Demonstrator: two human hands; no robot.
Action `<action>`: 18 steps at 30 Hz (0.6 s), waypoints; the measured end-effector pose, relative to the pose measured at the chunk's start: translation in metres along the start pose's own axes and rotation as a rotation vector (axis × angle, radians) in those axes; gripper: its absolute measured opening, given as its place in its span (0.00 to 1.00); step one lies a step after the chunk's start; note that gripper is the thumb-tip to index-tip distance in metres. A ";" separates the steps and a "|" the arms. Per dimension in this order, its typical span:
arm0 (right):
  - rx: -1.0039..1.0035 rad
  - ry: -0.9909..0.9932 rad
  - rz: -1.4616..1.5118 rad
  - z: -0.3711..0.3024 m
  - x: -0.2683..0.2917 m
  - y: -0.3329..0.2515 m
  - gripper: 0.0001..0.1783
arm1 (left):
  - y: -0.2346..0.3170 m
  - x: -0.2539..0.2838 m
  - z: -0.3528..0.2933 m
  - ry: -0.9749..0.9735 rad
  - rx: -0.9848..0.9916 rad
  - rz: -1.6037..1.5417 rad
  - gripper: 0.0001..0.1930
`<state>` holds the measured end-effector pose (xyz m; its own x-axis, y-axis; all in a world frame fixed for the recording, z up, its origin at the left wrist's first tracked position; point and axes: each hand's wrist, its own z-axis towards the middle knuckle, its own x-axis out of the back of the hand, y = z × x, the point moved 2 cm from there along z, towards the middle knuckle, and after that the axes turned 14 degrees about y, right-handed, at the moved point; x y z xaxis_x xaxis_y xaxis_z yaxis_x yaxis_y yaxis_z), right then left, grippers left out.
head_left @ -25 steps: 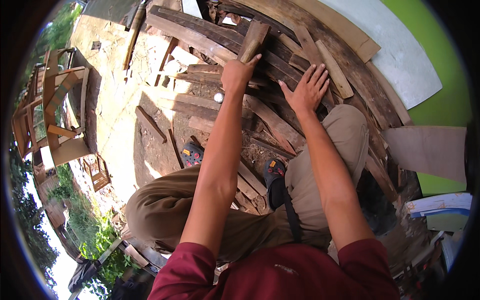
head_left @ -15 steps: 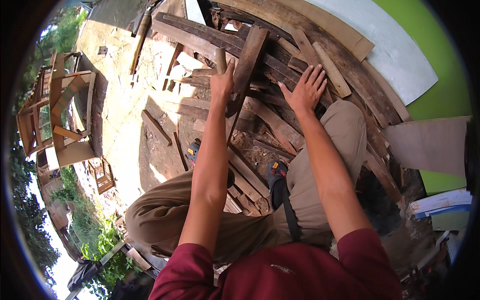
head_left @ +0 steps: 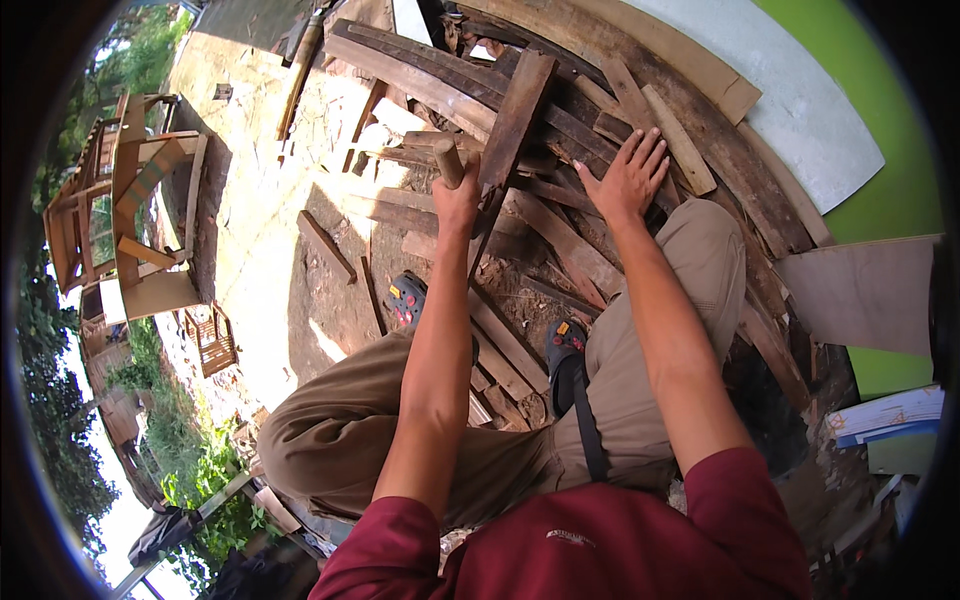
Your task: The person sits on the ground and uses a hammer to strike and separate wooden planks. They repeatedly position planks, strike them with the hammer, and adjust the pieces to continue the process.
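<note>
My left hand [head_left: 457,200] is closed around a thick round wooden handle [head_left: 448,158], whose end sticks up out of the fist. What the handle belongs to is mostly hidden; something dark shows just beyond the wrist. A dark brown wooden beam [head_left: 522,110] slants up close beside this hand. Over to the right, my right hand [head_left: 628,182] lies with fingers spread on the wooden pieces, near my knee. Under its fingertips runs a narrow plank [head_left: 630,95], with a paler slat [head_left: 680,140] alongside it.
Loose boards and scraps surround my feet, with a short plank [head_left: 327,247] on the ground to the left. A long curved-looking timber [head_left: 700,130], a white sheet [head_left: 790,90] and a green surface [head_left: 850,70] bound the right. A wooden frame structure [head_left: 130,210] stands far left.
The whole view has shifted slightly, so most things sit a little further right. My left fist has tilted a bit with the handle. The right hand stays spread on the wood.
</note>
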<state>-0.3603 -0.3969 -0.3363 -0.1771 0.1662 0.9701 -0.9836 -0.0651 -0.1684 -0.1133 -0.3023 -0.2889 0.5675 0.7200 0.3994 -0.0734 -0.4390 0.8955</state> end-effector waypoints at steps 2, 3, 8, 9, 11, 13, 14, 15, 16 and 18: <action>-0.002 0.019 0.013 0.000 -0.002 0.001 0.64 | 0.020 -0.013 -0.001 0.009 -0.024 0.007 0.28; -0.002 0.017 0.011 0.000 -0.002 0.001 0.64 | 0.028 -0.017 -0.001 0.015 -0.032 0.014 0.29; 0.005 0.041 0.053 0.000 -0.005 0.001 0.65 | 0.040 -0.040 0.014 -0.137 -0.099 0.387 0.39; 0.004 0.043 0.057 0.000 -0.005 0.002 0.65 | 0.043 -0.048 0.017 -0.102 -0.121 0.472 0.39; 0.002 0.047 0.066 0.000 -0.005 0.001 0.65 | 0.048 -0.062 0.022 -0.033 -0.167 0.642 0.39; -0.004 0.047 0.067 0.001 -0.006 0.001 0.65 | 0.055 -0.073 0.022 -0.047 -0.116 0.702 0.47; -0.007 0.047 0.067 0.001 -0.007 0.002 0.65 | 0.055 -0.078 0.022 -0.032 -0.122 0.725 0.47; -0.009 0.037 0.058 0.002 -0.005 0.000 0.64 | 0.056 -0.080 0.025 -0.010 -0.127 0.750 0.47; -0.011 0.028 0.048 0.002 -0.003 -0.001 0.64 | 0.056 -0.083 0.027 -0.014 -0.107 0.761 0.49; -0.012 0.019 0.040 0.003 -0.002 -0.002 0.64 | 0.058 -0.089 0.027 -0.010 -0.090 0.799 0.48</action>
<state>-0.3583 -0.4000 -0.3371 -0.2171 0.1824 0.9590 -0.9760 -0.0600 -0.2095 -0.1456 -0.4060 -0.2779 0.3225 0.2018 0.9248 -0.5259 -0.7742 0.3523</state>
